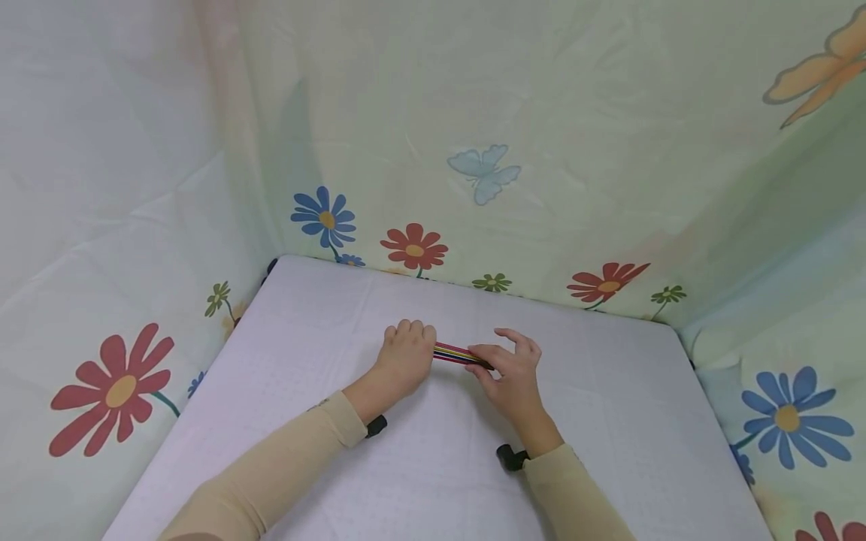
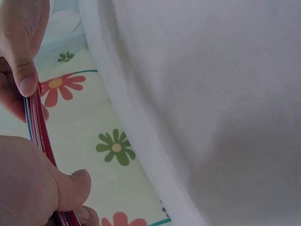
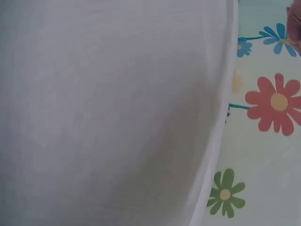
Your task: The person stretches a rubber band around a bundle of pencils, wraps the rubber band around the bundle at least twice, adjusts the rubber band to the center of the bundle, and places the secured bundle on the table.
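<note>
Between the two hands a bundle of thin, pencil-like coloured sticks [image 1: 452,353] is held level above the white-covered table. Red, yellow and dark-blue lengths show, with dark ends at the right. The left hand [image 1: 406,357] grips one end in its fist, hiding that part. At the other end, the right hand [image 1: 514,376] pinches the bundle between thumb and fingers, one finger raised away. In the left wrist view the sticks [image 2: 41,122] run from the left hand [image 2: 28,183] near the camera up to the right hand [image 2: 21,47]. The right wrist view does not show the bundle.
A white cloth covers the table [image 1: 338,315]. Behind and beside it hang curtains [image 1: 406,113] printed with flowers and butterflies. Each wrist carries a small black camera, seen by the left cuff [image 1: 376,427] and the right cuff [image 1: 510,457].
</note>
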Demonstrator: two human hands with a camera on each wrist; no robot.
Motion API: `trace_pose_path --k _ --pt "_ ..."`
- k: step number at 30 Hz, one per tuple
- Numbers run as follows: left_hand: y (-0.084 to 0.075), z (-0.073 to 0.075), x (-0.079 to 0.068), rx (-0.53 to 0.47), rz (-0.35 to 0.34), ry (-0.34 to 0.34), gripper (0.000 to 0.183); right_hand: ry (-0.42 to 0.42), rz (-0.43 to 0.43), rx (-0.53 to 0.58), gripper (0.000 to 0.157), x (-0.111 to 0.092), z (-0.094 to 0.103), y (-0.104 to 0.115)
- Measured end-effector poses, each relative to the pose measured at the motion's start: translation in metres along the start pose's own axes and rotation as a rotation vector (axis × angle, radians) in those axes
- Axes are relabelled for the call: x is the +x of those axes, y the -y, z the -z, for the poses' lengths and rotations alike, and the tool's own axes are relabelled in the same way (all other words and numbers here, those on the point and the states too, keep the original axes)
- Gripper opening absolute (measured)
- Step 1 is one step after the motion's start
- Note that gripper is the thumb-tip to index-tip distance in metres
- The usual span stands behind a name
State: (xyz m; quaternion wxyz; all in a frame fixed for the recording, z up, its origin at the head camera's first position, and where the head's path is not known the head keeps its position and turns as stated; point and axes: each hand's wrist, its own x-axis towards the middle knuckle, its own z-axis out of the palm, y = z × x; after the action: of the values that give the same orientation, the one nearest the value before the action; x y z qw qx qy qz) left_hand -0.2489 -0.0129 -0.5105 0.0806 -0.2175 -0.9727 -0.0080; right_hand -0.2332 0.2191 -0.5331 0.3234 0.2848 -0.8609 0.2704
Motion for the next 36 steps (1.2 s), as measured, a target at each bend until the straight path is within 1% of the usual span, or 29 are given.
trace_pose_path --k 2,5,7,10,13,17,21,24,28,32,36 --pt "0.001 -0.001 -0.001 -0.004 0.013 0.014 0.017 0.009 -0.026 -0.017 0.046 -0.001 0.001 0.000" --pt "0.003 -0.002 -0.002 -0.001 0.028 0.022 0.016 -0.008 -0.077 -0.007 0.051 -0.003 0.006 -0.003" --pt "0.005 -0.002 -0.002 0.002 0.038 0.026 0.016 -0.027 -0.103 0.001 0.049 -0.006 0.008 -0.007" --pt "0.007 0.000 -0.002 0.007 0.047 0.010 0.017 -0.038 -0.115 0.021 0.041 -0.008 0.011 -0.011" --pt "0.007 0.002 -0.003 0.015 0.038 -0.010 0.016 -0.031 -0.100 0.043 0.034 -0.007 0.011 -0.012" --pt "0.005 0.002 -0.005 0.039 0.020 -0.029 0.017 -0.029 -0.079 0.051 0.031 -0.005 0.008 -0.008" --pt "0.003 0.000 -0.006 0.062 0.025 -0.055 0.015 -0.004 -0.098 0.000 0.030 -0.004 0.003 -0.003" --pt "0.003 0.000 -0.006 0.067 0.031 -0.035 0.017 0.039 -0.104 -0.053 0.030 -0.002 0.000 0.002" --pt "0.003 -0.001 -0.008 0.075 0.033 -0.014 0.024 0.064 -0.068 -0.117 0.032 -0.001 -0.002 0.007" --pt "0.001 -0.004 -0.009 0.092 0.024 -0.053 0.022 0.048 -0.023 -0.149 0.036 0.000 -0.003 0.011" --pt "-0.003 -0.006 -0.010 0.104 0.007 -0.072 0.020 0.069 0.003 -0.145 0.038 0.001 -0.007 0.016"
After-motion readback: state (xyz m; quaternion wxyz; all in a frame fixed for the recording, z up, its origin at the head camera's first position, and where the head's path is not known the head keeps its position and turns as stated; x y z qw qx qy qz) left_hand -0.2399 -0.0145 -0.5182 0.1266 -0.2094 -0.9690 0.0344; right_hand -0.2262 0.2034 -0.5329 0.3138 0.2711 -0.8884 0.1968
